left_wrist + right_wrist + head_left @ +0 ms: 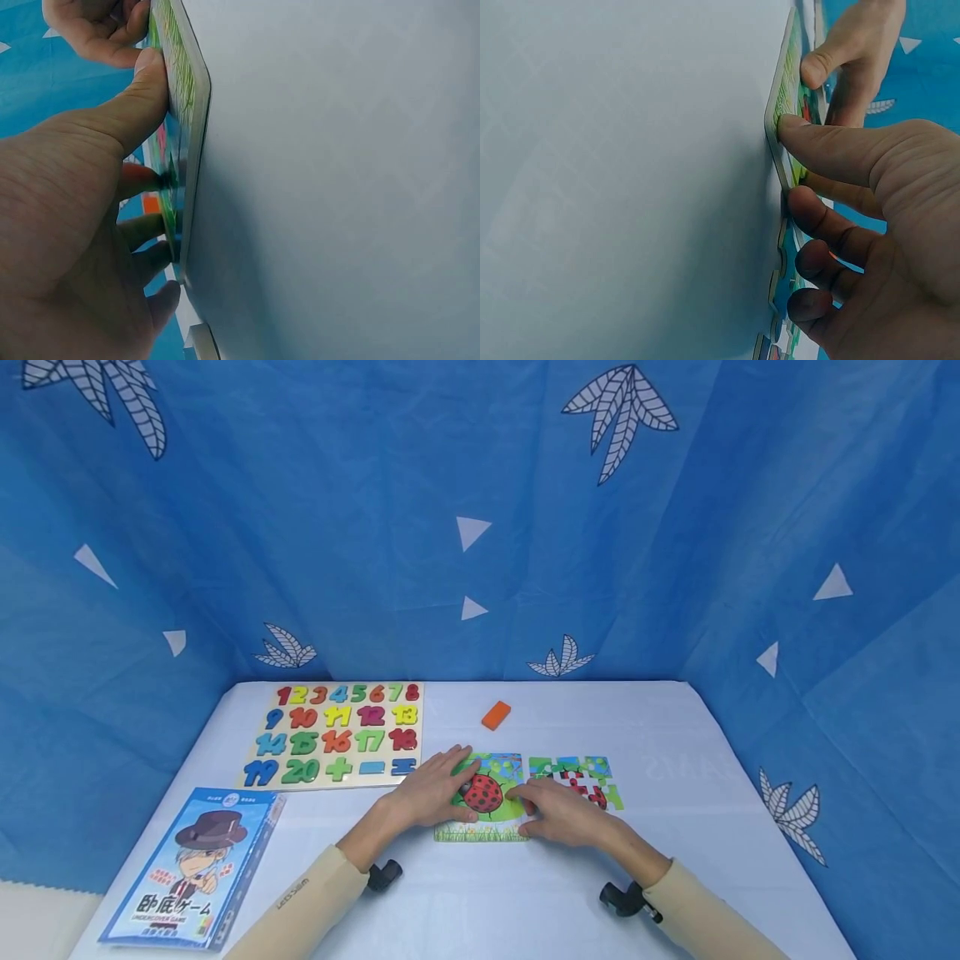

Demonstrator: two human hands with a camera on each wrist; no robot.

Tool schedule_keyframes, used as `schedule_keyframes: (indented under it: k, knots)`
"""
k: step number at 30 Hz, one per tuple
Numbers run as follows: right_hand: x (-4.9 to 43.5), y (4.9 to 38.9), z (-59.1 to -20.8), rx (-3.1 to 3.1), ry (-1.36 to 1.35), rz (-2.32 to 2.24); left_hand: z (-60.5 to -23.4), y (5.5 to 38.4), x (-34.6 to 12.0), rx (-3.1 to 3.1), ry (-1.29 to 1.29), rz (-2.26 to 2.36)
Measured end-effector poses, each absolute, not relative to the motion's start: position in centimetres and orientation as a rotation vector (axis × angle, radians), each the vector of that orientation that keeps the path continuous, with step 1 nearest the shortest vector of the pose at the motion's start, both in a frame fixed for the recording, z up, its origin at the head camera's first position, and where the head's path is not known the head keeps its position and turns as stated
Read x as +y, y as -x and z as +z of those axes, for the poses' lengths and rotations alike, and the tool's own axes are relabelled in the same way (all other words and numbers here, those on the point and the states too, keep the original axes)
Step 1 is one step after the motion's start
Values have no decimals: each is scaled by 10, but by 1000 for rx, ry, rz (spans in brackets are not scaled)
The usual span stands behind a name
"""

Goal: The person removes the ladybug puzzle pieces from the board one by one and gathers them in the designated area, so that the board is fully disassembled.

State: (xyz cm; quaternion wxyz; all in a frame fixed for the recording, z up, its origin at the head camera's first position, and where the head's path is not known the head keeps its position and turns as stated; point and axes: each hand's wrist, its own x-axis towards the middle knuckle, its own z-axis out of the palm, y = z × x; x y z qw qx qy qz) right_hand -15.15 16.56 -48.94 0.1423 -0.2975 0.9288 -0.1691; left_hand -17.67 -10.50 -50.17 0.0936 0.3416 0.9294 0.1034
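Observation:
A board with a red ladybug picture [482,794] lies flat on the table between the two hands. Across its left side rests my left hand [433,789], fingers spread, with the thumb on the picture's lower part. My right hand [564,812] is at the board's right edge; in the right wrist view its thumb [810,135] touches the green lower part and the other fingers bend loosely beside the edge. Just right of the board lie jigsaw pieces [592,768] showing green leaves and red ladybug parts, some joined. The right hand partly covers them.
An orange block [496,715] lies behind the ladybug board. At the back left is a number board [337,735] with coloured numerals. A blue game box [195,868] stands at the front left. Blue curtain [480,527] encloses the white table's back and sides.

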Motion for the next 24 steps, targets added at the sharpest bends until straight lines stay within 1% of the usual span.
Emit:
schedule_keyframes:
  k: [15,24]
  knots:
    - [166,151,-486,2687,863,-504,-501,178,-105,2765,-1011,281]
    - [166,150,-483,2662,832,-634,-501,177,-105,2772,-1013,271]
